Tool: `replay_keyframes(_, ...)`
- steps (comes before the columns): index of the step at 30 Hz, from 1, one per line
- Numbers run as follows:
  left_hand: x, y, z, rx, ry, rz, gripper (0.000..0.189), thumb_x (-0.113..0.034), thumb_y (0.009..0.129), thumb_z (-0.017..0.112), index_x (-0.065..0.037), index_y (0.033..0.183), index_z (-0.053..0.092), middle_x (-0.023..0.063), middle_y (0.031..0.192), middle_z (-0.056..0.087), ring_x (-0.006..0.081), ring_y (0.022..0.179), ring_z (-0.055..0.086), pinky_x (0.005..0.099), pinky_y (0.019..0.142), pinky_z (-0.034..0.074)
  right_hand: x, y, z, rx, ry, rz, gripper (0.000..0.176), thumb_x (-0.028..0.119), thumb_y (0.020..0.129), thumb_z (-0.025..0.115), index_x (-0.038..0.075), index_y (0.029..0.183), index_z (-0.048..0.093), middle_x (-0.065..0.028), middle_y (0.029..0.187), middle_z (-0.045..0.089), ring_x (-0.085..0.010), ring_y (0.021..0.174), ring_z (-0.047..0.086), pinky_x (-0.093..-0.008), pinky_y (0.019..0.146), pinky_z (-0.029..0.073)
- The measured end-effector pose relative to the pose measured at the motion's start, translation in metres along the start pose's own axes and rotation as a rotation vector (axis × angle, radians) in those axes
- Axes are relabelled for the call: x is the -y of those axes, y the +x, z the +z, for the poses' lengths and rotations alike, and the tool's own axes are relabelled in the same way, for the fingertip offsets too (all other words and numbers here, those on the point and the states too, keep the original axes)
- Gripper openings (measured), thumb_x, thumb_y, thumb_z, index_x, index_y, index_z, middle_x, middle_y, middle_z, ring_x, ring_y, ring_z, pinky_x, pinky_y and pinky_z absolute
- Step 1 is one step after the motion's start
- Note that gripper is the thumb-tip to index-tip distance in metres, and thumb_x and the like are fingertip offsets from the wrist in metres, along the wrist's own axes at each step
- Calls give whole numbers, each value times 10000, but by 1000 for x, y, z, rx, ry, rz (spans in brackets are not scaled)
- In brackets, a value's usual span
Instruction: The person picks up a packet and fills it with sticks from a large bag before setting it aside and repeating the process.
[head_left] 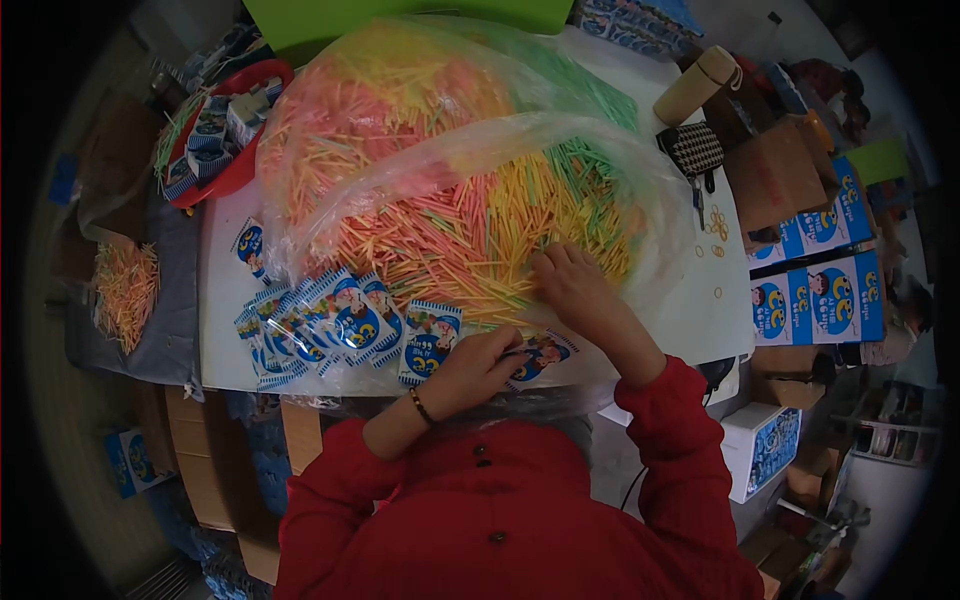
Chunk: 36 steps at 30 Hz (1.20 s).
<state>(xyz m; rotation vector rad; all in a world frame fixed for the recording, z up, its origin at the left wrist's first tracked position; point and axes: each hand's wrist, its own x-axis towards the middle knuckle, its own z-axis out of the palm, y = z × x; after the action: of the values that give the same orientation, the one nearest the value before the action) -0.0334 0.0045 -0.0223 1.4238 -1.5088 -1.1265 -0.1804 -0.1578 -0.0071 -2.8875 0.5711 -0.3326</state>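
A large clear plastic bag [370,180] lies open on the table, heaped with thin pink, yellow and green sticks [470,225]. My right hand [575,290] reaches into its near side, fingers curled down among the yellow sticks; the fingertips are partly hidden. Close to the table's front edge, my left hand [480,365] has its fingers bent together on the edge of a blue-and-white printed packet [543,358]. Another such packet [430,340] lies just beyond my left wrist. Further left is an overlapping pile of packets [335,315].
A red basket [275,72] with packets stands at the back left. Loose sticks [127,290] lie on a grey surface at left. On the right are a tan bottle [697,85], a patterned pouch [690,150], rubber bands [717,225] and printed cartons [820,300].
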Motion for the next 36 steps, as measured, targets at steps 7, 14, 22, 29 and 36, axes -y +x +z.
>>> replay_keyframes(7,13,4,6,-142,-516,-96,198,-120,929,562,3,1084,539,109,960,669,165,865,645,289,746,487,-21,-27,11,-183,877,450,140,68,946,519,32,1081,508,-74,1061,554,-183,1008,531,-316,913,416)
replay_keyframes(14,15,7,-2,-106,-621,-59,315,-62,951,520,14,1256,512,42,1114,644,95,1000,589,241,881,460,-14,-39,31,-457,1117,483,203,33,953,480,45,1143,552,-58,1057,559,-157,969,554,-284,898,417)
replay_keyframes(22,4,12,-9,-172,-1080,-175,289,-115,976,517,-24,1251,523,40,1134,639,107,996,612,266,880,491,-10,-37,7,-524,1107,580,210,171,1008,444,43,1120,567,-24,1070,595,-101,988,529,-259,891,409)
replay_keyframes(29,8,17,-14,-194,-1159,-186,248,-135,983,514,9,1165,601,73,1109,659,133,1008,624,283,895,491,-24,-44,12,-671,1639,756,205,203,1014,461,47,1093,568,-88,1123,632,-173,1084,581,-309,966,435)
replay_keyframes(36,1,17,-9,-209,-699,-16,206,-95,930,605,34,1072,678,36,931,696,47,833,594,195,728,470,33,-18,-42,-650,1744,398,169,223,1029,402,84,1057,494,-152,1175,622,-270,1286,444,-427,1096,293)
